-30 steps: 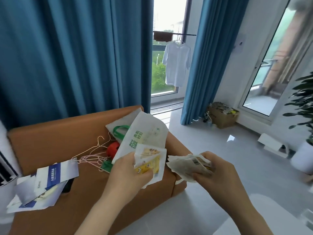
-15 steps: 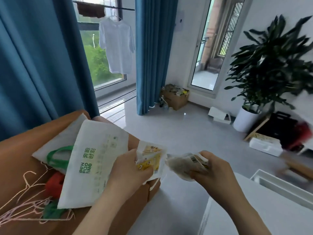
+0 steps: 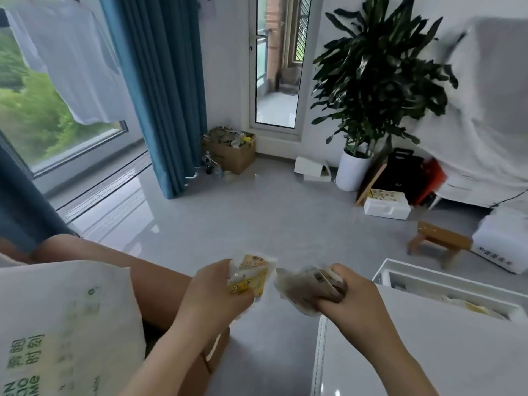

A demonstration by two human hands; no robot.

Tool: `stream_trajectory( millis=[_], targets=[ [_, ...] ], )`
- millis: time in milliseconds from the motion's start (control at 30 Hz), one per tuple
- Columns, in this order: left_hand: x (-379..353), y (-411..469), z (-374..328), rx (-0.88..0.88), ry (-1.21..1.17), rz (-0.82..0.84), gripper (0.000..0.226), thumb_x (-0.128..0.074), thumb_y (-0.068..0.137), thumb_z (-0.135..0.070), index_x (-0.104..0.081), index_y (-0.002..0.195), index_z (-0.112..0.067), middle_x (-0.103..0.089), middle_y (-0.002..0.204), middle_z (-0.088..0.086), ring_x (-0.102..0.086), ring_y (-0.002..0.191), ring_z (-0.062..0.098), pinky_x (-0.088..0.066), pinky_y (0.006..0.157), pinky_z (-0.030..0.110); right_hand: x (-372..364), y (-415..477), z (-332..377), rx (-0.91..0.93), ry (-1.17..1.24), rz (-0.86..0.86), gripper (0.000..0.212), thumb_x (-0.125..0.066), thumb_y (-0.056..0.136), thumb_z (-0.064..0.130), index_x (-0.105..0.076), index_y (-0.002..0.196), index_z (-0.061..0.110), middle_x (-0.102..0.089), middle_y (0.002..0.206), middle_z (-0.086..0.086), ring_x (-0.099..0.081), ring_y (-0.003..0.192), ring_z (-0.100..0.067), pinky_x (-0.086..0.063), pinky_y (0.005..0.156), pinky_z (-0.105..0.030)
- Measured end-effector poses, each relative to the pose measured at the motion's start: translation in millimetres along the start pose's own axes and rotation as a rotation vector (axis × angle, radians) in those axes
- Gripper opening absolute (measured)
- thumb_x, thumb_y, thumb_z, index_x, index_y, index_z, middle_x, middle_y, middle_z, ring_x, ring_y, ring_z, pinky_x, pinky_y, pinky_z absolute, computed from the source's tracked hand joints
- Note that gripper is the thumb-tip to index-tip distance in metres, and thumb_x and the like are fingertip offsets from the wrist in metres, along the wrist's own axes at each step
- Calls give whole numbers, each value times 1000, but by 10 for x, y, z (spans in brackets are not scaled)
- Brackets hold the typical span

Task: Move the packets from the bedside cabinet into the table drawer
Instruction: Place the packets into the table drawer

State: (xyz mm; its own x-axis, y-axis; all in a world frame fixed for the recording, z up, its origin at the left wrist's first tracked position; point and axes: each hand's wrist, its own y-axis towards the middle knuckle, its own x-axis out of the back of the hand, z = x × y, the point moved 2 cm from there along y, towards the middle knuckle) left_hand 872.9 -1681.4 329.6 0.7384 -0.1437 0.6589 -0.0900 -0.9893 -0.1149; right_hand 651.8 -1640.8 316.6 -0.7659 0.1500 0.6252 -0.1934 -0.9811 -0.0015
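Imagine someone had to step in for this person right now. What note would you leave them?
Left hand: grips a yellow-and-white packet.
Right hand: grips a bundle of brownish packets.
Both hands are in the air between the orange-brown bedside cabinet and the white table.
The table drawer is open, with yellowish items inside.
Done: these packets are off the cabinet.
Left: drop both handfuls into the drawer. A white bag covers most of the cabinet top that is in view, so check it for leftover packets.
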Motion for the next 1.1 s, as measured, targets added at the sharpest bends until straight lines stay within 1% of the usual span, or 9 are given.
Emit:
stream_trajectory(
  millis=[167, 333, 467, 600, 767, 867, 933, 1033, 1100],
  targets=[
    [-337, 612, -194, -8, 7, 95, 24, -55, 61, -32, -63, 74, -14, -68, 67, 1, -64, 62, 14, -53, 60, 40, 117, 502, -324, -85, 1, 8, 19, -62, 68, 11, -44, 66, 17, -47, 54, 4, -34, 49, -7, -29, 50, -26],
    [-632, 1346, -229, -6, 22, 191, 14, -61, 65, -23, -63, 74, -13, -68, 67, 4, -66, 61, 20, -54, 58, 42, 166, 1046, -604, -172, 4, -4, 26, -65, 69, 13, -41, 64, 23, -44, 53, 6, -32, 49, -8, -26, 49, -24],
    [-800, 2075, -340, -30, 29, 217, 11, -65, 67, -20, -61, 71, -10, -64, 60, 6, -55, 46, 11, -42, 45, 26, 168, 1612, -766, -235, -7, -33, 20, -66, 67, 14, -47, 66, 19, -51, 60, 4, -37, 49, -7, -31, 51, -25],
    [-912, 2866, -463, -69, 71, 280, 16, -68, 71, -18, -55, 70, -9, -56, 60, -3, -47, 43, 5, -34, 39, 16, 130, 2210, -832, -310, -46, -58, 17, -69, 65, 18, -54, 74, 19, -59, 68, 1, -50, 57, -14, -40, 54, -29],
    [-1025, 3723, -647, -106, 109, 392, 16, -68, 71, -17, -53, 69, -12, -58, 67, -1, -54, 52, 13, -42, 43, 21, 154, 2809, -858, -418, -9, -90, 18, -71, 66, 15, -56, 73, 24, -61, 68, 10, -51, 56, -5, -40, 55, -24],
    [-1175, 4166, -818, -133, 161, 448, 17, -69, 70, -20, -53, 68, -16, -61, 69, -1, -62, 60, 18, -46, 47, 27, 212, 3104, -980, -495, 16, -120, 18, -70, 67, 15, -59, 81, 22, -65, 74, 5, -59, 66, -15, -49, 61, -35],
    [-1323, 4415, -956, -142, 152, 499, 16, -68, 70, -18, -53, 68, -14, -62, 69, 1, -63, 56, 18, -46, 43, 25, 281, 3283, -1094, -540, 43, -136, 18, -70, 69, 16, -61, 82, 23, -67, 75, 6, -62, 69, -14, -52, 65, -37],
    [-1602, 4788, -1221, -185, 184, 557, 18, -67, 71, -17, -50, 67, -14, -57, 65, -1, -54, 46, 12, -37, 35, 17, 417, 3564, -1335, -574, 48, -173, 15, -71, 71, 21, -62, 83, 24, -68, 75, 8, -63, 67, -11, -53, 64, -34],
    [-1811, 5030, -1421, -202, 195, 573, 16, -66, 70, -17, -52, 67, -12, -59, 64, 1, -57, 46, 13, -41, 36, 20, 542, 3767, -1535, -595, 54, -197, 16, -70, 72, 18, -62, 84, 26, -69, 76, 9, -64, 67, -9, -54, 64, -34]
  ],
)
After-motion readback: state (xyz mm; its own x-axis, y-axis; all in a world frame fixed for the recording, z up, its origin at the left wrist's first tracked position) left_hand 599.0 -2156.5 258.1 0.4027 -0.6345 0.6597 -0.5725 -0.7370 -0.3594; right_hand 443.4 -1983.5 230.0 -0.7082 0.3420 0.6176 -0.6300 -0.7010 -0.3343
